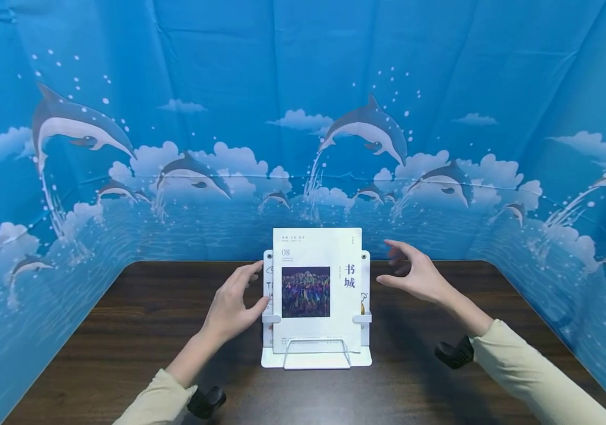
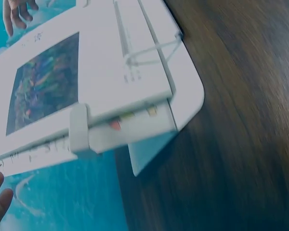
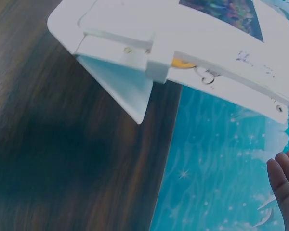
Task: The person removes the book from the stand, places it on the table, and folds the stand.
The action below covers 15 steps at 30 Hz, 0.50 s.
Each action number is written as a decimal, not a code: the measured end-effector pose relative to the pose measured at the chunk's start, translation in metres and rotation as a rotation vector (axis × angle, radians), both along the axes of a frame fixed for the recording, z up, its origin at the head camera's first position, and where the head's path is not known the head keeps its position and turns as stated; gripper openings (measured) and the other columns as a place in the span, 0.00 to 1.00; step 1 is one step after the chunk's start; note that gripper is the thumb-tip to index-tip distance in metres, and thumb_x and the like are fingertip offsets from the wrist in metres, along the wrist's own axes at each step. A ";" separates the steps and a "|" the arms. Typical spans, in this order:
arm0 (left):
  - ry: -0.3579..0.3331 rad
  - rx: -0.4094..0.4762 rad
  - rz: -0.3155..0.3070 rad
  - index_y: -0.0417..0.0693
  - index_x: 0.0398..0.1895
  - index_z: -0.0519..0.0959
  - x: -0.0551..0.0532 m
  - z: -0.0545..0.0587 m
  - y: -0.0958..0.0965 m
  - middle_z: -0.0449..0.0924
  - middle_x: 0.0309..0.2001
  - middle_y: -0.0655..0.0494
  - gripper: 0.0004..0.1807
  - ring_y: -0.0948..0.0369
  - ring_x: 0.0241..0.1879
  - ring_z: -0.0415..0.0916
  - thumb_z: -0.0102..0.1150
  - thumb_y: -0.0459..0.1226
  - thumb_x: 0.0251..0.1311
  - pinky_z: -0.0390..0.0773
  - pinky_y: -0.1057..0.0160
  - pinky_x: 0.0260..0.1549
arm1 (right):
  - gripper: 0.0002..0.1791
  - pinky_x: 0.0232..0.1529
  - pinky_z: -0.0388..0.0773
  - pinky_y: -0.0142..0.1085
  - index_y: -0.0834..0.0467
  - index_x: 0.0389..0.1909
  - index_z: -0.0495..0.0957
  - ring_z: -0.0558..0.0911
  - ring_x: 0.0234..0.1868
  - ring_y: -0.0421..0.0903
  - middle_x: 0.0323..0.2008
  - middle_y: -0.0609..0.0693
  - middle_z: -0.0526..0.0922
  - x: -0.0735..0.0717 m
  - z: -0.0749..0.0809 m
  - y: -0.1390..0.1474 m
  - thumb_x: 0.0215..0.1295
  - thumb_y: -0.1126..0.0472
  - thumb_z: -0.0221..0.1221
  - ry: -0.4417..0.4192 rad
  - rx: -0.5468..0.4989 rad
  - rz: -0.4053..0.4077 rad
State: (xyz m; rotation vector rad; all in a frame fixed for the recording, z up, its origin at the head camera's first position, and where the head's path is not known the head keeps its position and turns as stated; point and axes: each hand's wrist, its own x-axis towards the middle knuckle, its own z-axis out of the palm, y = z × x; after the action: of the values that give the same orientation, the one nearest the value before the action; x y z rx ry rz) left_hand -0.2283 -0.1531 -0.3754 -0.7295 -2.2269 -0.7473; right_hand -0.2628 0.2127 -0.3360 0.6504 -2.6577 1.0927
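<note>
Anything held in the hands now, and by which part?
Nothing is held: the right hand is apart from the book and stand; the left hand is beside the stand's left edge, touch unclear.

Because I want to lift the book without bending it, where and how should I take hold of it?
Probably grip the book by its two top corners, coming from both sides: its top rises above the white stand, while side clips and a front wire overlap it lower down.

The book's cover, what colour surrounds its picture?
White; the book's cover shows best in the head view.
</note>
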 end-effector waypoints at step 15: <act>-0.205 0.179 0.011 0.37 0.59 0.65 0.002 -0.011 0.027 0.70 0.51 0.44 0.36 0.54 0.43 0.74 0.68 0.30 0.42 0.79 0.57 0.35 | 0.39 0.40 0.78 0.41 0.60 0.64 0.60 0.75 0.45 0.53 0.48 0.59 0.73 -0.009 0.005 -0.023 0.51 0.58 0.66 -0.049 -0.080 0.015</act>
State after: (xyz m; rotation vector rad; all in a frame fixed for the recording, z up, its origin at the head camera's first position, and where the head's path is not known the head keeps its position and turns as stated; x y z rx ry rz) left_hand -0.2265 -0.1265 -0.3865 -0.5744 -2.3043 -1.0413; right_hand -0.2723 0.1898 -0.3309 0.6373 -2.6381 1.2268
